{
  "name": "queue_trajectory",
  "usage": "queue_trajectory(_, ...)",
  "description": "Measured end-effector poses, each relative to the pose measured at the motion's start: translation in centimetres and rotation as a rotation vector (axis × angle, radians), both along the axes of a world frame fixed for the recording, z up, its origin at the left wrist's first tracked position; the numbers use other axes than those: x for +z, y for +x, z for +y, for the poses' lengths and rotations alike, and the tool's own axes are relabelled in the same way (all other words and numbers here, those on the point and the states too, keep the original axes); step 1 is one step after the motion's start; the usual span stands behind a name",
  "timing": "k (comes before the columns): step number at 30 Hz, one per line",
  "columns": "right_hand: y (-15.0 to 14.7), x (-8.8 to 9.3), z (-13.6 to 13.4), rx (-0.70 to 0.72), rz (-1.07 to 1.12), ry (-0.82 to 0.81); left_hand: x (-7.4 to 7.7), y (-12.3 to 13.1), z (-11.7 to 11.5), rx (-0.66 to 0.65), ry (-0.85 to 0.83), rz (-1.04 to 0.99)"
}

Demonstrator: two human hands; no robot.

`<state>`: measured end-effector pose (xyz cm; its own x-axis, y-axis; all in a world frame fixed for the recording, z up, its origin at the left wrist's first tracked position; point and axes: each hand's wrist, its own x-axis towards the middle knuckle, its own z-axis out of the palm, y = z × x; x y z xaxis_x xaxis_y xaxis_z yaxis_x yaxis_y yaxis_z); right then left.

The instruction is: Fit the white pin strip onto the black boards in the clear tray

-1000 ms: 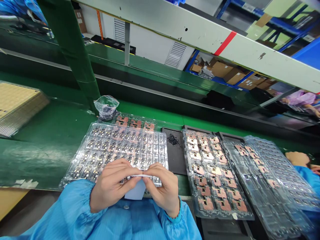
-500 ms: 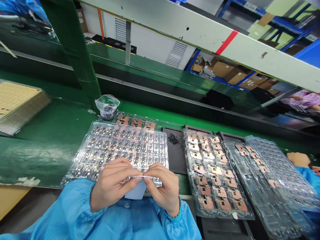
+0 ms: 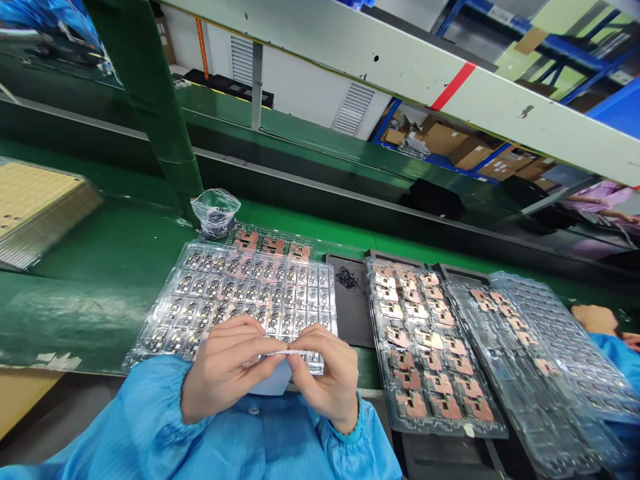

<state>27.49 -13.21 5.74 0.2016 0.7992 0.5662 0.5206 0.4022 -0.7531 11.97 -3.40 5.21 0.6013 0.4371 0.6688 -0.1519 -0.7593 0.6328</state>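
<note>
My left hand (image 3: 230, 365) and my right hand (image 3: 325, 373) meet close to my chest, thumbs and fingertips pinching a thin, pale flat piece (image 3: 287, 353) between them. It shows edge-on, and my fingers cover most of it, so its kind is unclear. Just beyond, and partly under my hands, lies a clear plastic tray (image 3: 327, 293) with rows of small dark circuit boards (image 3: 253, 269). A bluish-white surface (image 3: 274, 383) shows below my fingers, in front of my blue smock.
To the right, a clear tray (image 3: 400, 427) holds copper-coloured boards; further trays (image 3: 530, 400) lie beyond, beside a co-worker's arm (image 3: 610, 347). A black tray (image 3: 360, 313) has small dark bits. A plastic bag (image 3: 216, 212) stands behind; stacked panels (image 3: 45, 200) sit far left.
Both hands keep their grip on the thin piece in nearly the same place. My right thumb has shifted very slightly.
</note>
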Motion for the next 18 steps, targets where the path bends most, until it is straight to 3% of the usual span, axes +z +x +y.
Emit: queue_trajectory(18, 0.56, -0.83, 0.00, 0.075, -0.111, 0.117, 0.29, -0.09, -0.12, -0.012, -0.029, 0.003)
